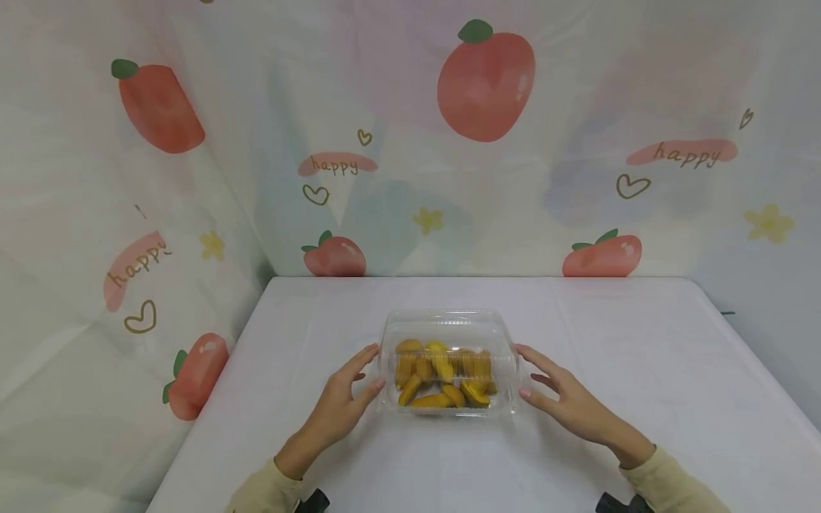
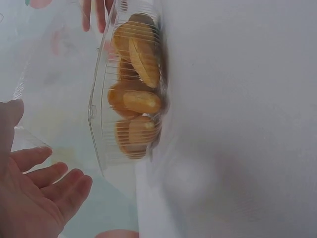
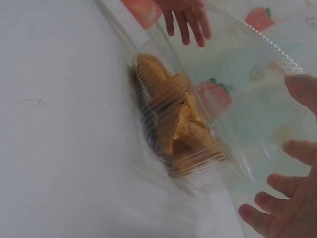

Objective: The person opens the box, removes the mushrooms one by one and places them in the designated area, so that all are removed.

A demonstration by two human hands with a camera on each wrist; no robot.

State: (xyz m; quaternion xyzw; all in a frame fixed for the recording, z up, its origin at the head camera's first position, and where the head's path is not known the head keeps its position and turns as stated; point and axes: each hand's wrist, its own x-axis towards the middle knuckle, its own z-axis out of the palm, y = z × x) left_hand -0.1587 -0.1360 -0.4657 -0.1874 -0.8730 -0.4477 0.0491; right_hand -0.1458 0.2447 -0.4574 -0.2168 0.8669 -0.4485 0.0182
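Note:
A clear plastic clamshell box stands on the table, its transparent lid raised above the base. Inside lie several yellow-brown food pieces, whose kind is unclear; they show through the ribbed wall in both wrist views. At the box's left side is my left hand, thumb and fingers spread, tips at the lid's edge. My right hand mirrors it on the right side, its thumb at the beaded rim in the right wrist view. Fingers of both hands look extended rather than curled. Exact fingertip contact is hard to see.
A white cloth covers the table. Behind it and at the left hangs a curtain printed with red fruit, hearts and the word happy. Dark wrist devices show below the beige sleeves.

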